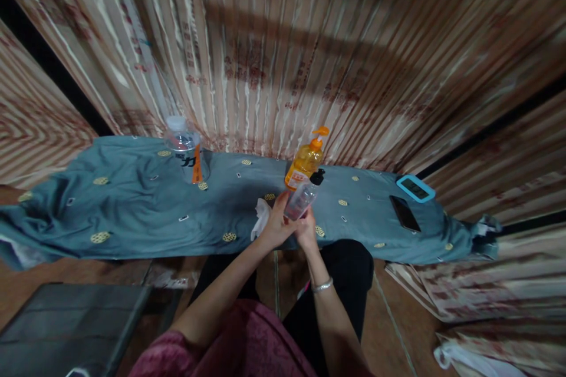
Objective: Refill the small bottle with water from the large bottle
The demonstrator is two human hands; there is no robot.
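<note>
A clear pump bottle (303, 197) with a black pump head is held tilted to the right between both my hands, above the front of the cloth-covered table. My left hand (277, 225) is closed around the bottle's lower left side. My right hand (306, 230) grips it from below and the right. A white tissue or cloth (260, 218) is beside my left hand; whether the fingers touch it I cannot tell. Just behind stands an orange pump bottle (305, 164) of yellow-orange liquid, partly hidden by the clear one.
A large clear plastic bottle (186, 156) with a white cap stands at the back left of the teal tablecloth (132, 206). At the right lie a dark phone (405, 214) and a blue-framed digital clock (415, 188). Curtains (265, 59) hang close behind. A grey stool (71, 330) is at lower left.
</note>
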